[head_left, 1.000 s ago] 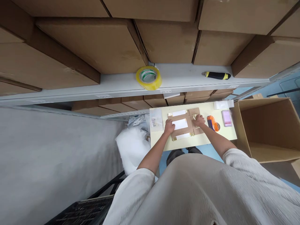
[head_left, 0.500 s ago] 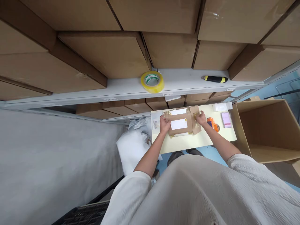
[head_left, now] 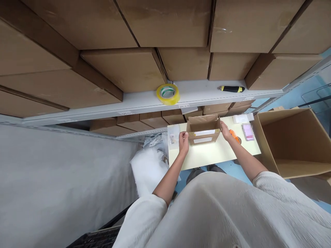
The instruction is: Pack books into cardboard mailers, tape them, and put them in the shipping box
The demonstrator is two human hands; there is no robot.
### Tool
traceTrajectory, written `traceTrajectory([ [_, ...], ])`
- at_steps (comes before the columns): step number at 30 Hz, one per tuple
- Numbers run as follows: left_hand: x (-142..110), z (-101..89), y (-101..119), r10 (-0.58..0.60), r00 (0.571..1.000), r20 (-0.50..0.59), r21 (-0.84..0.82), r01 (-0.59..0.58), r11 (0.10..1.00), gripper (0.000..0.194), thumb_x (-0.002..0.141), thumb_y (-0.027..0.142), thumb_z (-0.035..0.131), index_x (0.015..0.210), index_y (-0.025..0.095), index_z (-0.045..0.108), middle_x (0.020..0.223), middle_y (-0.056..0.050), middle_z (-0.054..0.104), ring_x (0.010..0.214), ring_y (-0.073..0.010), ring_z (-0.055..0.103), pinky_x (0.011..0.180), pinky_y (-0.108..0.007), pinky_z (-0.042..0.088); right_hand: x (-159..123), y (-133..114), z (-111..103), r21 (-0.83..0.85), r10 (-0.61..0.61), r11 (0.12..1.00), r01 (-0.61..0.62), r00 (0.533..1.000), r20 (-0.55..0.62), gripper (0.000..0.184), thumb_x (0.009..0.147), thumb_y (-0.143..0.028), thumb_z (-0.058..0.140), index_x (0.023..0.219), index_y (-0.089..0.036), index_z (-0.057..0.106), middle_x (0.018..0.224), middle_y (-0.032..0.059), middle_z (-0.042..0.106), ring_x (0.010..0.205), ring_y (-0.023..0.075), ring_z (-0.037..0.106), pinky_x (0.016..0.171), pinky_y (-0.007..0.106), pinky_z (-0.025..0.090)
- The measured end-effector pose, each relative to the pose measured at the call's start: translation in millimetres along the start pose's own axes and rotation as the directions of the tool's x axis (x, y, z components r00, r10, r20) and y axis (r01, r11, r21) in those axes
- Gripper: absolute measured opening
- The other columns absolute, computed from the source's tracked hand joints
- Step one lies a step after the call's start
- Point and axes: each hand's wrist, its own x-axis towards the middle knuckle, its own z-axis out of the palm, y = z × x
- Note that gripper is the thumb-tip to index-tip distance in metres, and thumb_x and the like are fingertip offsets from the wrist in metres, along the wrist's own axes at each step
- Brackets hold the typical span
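An open cardboard box (head_left: 192, 141) stands on the pale table (head_left: 207, 155), its opening facing up and white labels on its near side. My left hand (head_left: 183, 142) grips its left end, and my right hand (head_left: 225, 131) is closed on its right end. Just right of my right hand lies an orange tape dispenser (head_left: 234, 136) with a roll of brown tape, partly hidden by my forearm. A clear plastic sheet (head_left: 173, 136) lies left of the box.
Above the table, a grey shelf (head_left: 144, 101) bears stacked cartons, a yellow tape roll (head_left: 158, 95) and a black-and-yellow utility knife (head_left: 232, 89). A large open carton (head_left: 263, 137) stands at right. White foam wrap (head_left: 147, 168) is heaped at left; a pink item (head_left: 248, 132) lies on the table.
The box was lying with its label side up and end flap out; now it is turned upright with its opening upward. Both hands still hold its ends.
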Motion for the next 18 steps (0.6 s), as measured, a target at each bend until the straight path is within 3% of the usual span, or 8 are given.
traceTrajectory([
  [5, -12.6, 3.2, 3.6, -0.006, 1.0, -0.003, -0.024, 0.006, 1.0, 0.019, 0.106, 0.043, 0.059, 0.11, 0.026, 0.055, 0.119, -0.007, 0.068, 0.117, -0.0217, 0.066, 0.104, -0.034, 0.053, -17.8, 2.5, -14.2, 0.12, 0.027, 0.992, -0.039, 0.995, 0.099, 0.061, 0.105, -0.068, 0.036, 0.144, -0.031, 0.065, 0.145, 0.0076, 0.069, 0.132, 0.0279, 0.061, 0.109, 0.043, 0.054],
  [11, -17.2, 10.7, 10.3, -0.025, 0.999, 0.019, -0.07, 0.027, 0.997, 0.031, 0.096, 0.033, 0.07, 0.119, 0.026, 0.05, 0.129, -0.009, 0.064, 0.127, -0.023, 0.064, 0.106, -0.036, 0.054, -22.3, -0.5, -19.4, 0.098, 0.053, 0.994, -0.055, 0.998, 0.029, 0.066, 0.104, -0.072, 0.04, 0.153, -0.031, 0.056, 0.156, 0.0111, 0.062, 0.134, 0.0282, 0.061, 0.106, 0.045, 0.057],
  [18, -20.7, 7.5, 8.3, 0.112, 0.985, 0.128, -0.046, -0.107, 0.993, 0.023, 0.095, 0.028, 0.067, 0.116, 0.025, 0.058, 0.144, -0.011, 0.059, 0.138, -0.0232, 0.06, 0.114, -0.04, 0.053, -24.8, 2.1, -26.1, 0.172, 0.001, 0.985, -0.017, 0.996, 0.094, 0.062, 0.099, -0.055, 0.055, 0.155, -0.029, 0.055, 0.148, 0.0103, 0.066, 0.132, 0.0255, 0.064, 0.108, 0.044, 0.059],
])
